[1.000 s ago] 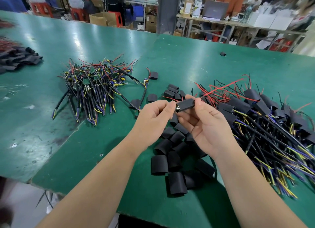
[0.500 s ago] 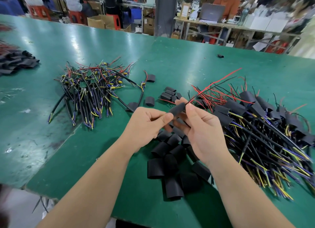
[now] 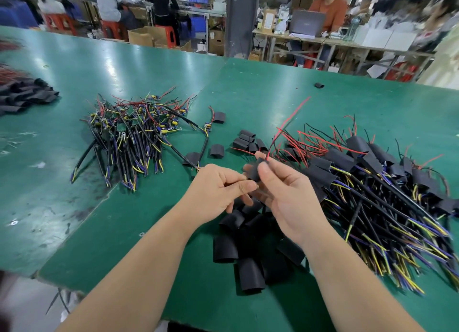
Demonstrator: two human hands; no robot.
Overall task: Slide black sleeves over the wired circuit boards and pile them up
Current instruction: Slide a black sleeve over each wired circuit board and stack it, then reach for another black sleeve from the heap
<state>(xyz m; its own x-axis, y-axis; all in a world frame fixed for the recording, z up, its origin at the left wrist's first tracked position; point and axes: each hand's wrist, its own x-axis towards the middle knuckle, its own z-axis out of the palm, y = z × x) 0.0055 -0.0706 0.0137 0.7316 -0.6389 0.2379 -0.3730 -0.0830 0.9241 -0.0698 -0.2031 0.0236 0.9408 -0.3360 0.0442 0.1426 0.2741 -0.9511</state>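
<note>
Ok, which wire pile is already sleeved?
The right pile: each piece wears a black sleeve. The left pile shows bare green boards.

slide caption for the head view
Left hand and right hand hold a black sleeve between bare wired boards and the sleeved pile.

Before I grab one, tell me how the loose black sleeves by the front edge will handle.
Probably light and soft: the loose black sleeves lie squashed into flattened arches. Unlikely to roll, resting flat on the green table. Likely to scatter if pushed, being loosely heaped.
</note>
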